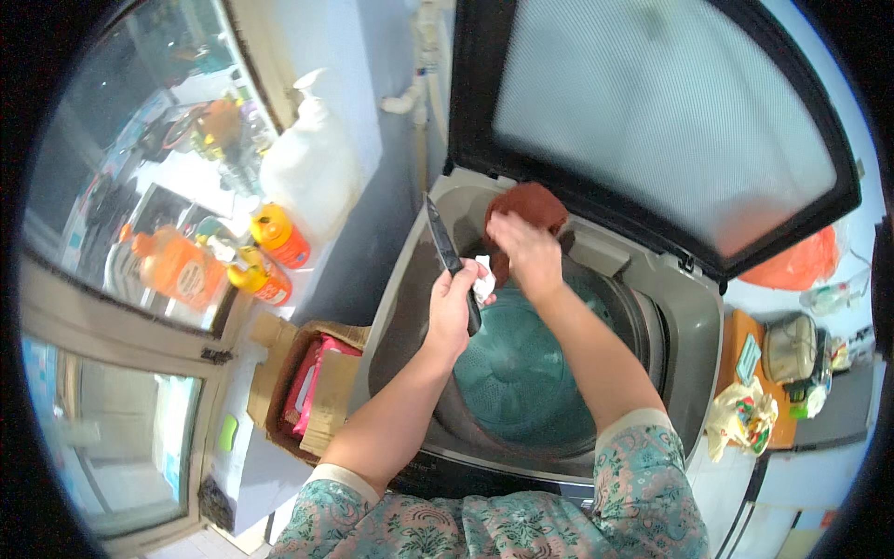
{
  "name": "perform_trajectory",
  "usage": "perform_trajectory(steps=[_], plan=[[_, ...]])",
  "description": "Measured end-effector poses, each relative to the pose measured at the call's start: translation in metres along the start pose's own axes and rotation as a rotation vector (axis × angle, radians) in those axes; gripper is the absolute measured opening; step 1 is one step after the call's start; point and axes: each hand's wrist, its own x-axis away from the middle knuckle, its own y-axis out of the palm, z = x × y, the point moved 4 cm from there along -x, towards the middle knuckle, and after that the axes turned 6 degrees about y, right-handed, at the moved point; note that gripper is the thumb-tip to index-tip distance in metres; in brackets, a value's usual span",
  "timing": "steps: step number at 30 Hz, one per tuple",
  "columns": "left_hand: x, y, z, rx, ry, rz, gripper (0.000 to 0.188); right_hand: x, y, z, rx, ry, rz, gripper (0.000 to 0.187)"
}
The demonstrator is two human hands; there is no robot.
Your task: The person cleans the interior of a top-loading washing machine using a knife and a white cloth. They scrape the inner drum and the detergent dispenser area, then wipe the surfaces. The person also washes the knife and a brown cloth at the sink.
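My left hand (453, 307) is closed around the black handle of a knife (442, 236), whose blade points up and away from me. A crumpled white piece, like tissue (484, 278), is at the fingers of the same hand. Both hands are over the open top-loading washing machine (391, 307). A reddish-brown cloth (533, 200) lies at the back rim of its opening and hangs down inside. Over that cloth is my right hand (527, 256), its fingers stretched out and slightly blurred. Below, the greenish drum (512, 373) shows between my forearms.
The raised lid (652, 102) stands behind the machine. On the left, a white pump bottle (312, 163) and orange bottles (279, 238) stand by the window, above a cardboard box (270, 373) with pink packs. On the right are a pot (790, 349) and a plastic bag (742, 419).
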Motion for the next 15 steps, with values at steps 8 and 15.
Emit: perform_trajectory(steps=[8, 15], plan=[[0.109, 0.004, 0.076, 0.234, -0.211, -0.196, 0.032, 0.061, -0.059, -0.018, -0.986, 0.797, 0.011, 0.025], [0.266, -0.034, 0.128, 0.407, -0.037, -0.013, 0.040, 0.029, -0.168, -0.107, -1.992, 0.682, -0.062, 0.036]])
